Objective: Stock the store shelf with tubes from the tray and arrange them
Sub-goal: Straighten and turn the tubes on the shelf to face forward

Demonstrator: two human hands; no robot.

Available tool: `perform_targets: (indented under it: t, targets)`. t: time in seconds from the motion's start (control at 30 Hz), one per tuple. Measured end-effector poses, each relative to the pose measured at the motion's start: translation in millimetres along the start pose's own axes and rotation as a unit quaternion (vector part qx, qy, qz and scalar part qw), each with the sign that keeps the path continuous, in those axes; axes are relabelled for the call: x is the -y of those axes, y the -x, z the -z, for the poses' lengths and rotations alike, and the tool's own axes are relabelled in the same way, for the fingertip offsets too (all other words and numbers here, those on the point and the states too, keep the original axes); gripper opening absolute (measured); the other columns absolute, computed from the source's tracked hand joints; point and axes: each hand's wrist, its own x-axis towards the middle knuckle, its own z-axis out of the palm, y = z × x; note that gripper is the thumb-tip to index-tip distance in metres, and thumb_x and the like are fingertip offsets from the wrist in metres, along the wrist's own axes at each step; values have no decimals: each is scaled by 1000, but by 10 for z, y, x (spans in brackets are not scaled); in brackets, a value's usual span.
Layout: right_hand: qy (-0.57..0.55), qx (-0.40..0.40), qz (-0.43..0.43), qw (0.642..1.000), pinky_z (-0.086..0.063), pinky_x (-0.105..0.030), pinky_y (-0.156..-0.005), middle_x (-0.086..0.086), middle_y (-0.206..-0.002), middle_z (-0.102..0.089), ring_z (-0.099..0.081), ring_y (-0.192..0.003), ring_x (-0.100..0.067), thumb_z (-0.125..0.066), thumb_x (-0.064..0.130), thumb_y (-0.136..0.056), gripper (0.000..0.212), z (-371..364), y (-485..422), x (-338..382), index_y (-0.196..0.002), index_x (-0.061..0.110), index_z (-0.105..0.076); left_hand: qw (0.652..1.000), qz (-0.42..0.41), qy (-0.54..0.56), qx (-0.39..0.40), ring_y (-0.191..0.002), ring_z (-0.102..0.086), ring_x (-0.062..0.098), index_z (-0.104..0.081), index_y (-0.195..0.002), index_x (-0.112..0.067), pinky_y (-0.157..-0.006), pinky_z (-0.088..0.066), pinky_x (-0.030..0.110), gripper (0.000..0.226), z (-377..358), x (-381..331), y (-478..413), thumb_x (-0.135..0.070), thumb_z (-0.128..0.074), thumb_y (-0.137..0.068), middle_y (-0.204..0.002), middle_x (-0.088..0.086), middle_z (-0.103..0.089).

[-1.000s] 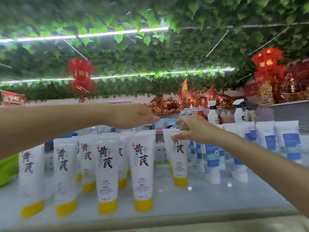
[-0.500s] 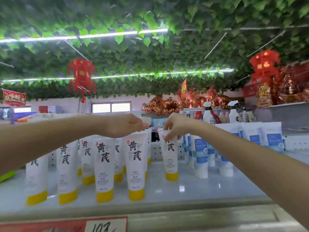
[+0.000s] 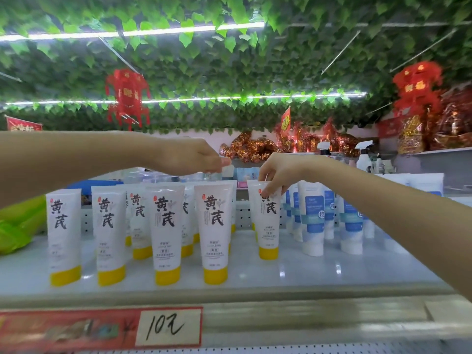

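Observation:
Several white tubes with yellow caps stand cap-down in rows on the white shelf. My right hand reaches in from the right and pinches the top edge of one such tube, which stands upright and apart at the right end of the group. My left hand stretches across above the rows. Its fingertips close on the top of a back-row tube that is mostly hidden behind the front ones.
White tubes with blue labels stand right of the held tube, under my right forearm. Something green lies at the shelf's left end. A red price strip runs along the front edge. Spray bottles stand behind.
My right hand's fingers have come down over the tube's top into a pinch. My left hand has shifted slightly right along the back row. The price strip has come into view.

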Motion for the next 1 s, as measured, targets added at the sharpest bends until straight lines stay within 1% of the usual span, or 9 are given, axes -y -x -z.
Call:
perform_targets:
  t: [0.13,0.23,0.33,0.43,0.53,0.6,0.7,0.8,1.0]
  targets:
    - [18,-1,1,1000,-59,-30,-71,-10,-97,-71,-71,-91,-28,-73,15,-83,11,3,-6,9,-88,8,-66,999,-25,-20,-29,-109,-58,27,-64,-115,-7,-96,-43,38,57,23,-36,49,-52,-34,-95,-118,12,-64]
    - [24,-10,7,1000,-56,-26,-63,-9,-97,-69,-71,-91,-28,-73,14,-83,12,-17,-15,28,-80,15,-62,987,-108,18,-114,-95,-58,11,-63,-114,-13,-84,-37,7,51,-68,-126,246,-48,-32,-94,-114,-4,-64]
    - [27,-16,13,999,-50,-20,-54,-12,-97,-70,-71,-87,-27,-73,13,-83,11,-43,-36,18,-81,14,-63,956,-174,116,-205,-100,-51,-12,-61,-119,-31,-81,-28,-7,41,-420,-225,641,-53,-35,-95,-111,-23,-58]
    - [32,-22,18,999,-55,-24,-62,-12,-97,-70,-69,-91,-26,-73,13,-83,8,-61,-46,12,-83,11,-65,957,-175,158,-168,-116,-40,-20,-52,-126,-44,-92,-27,-3,53,-922,-167,933,-67,-24,-88,-123,-33,-52]
    - [36,-22,22,999,-56,-25,-66,-13,-97,-70,-69,-92,-25,-72,13,-83,8,-60,-55,29,-87,8,-67,959,-167,184,-136,-121,-40,-16,-51,-130,-41,-100,-32,9,60,-1340,-109,1007,-71,-20,-88,-128,-28,-52]
    - [35,-18,22,999,-56,-25,-66,-12,-96,-71,-70,-91,-24,-72,12,-84,7,-58,-63,34,-87,8,-67,960,-163,191,-128,-121,-39,-16,-50,-131,-40,-100,-30,7,62,-1516,-123,1000,-71,-18,-88,-129,-26,-52]
    - [44,-24,26,998,-55,-22,-64,-9,-95,-71,-69,-89,-21,-71,13,-84,8,-66,-75,32,-90,7,-69,965,-150,169,-130,-116,-45,-10,-47,-130,-41,-95,-39,14,59,-1658,-122,971,-69,-17,-90,-126,-22,-55]
    - [54,-32,34,997,-58,-27,-71,-9,-95,-72,-69,-89,-21,-72,14,-83,14,-69,-93,5,-94,5,-70,964,-176,115,-164,-106,-54,-5,-54,-124,-35,-81,-51,24,46,-1718,-126,989,-57,-24,-97,-118,-20,-61]
    - [58,-34,36,997,-57,-26,-71,-6,-93,-72,-69,-89,-19,-72,14,-84,14,-82,-93,-30,-94,6,-69,955,-202,121,-181,-95,-61,-3,-64,-116,-29,-71,-52,20,45,-1761,-111,1018,-48,-26,-100,-106,-18,-68]
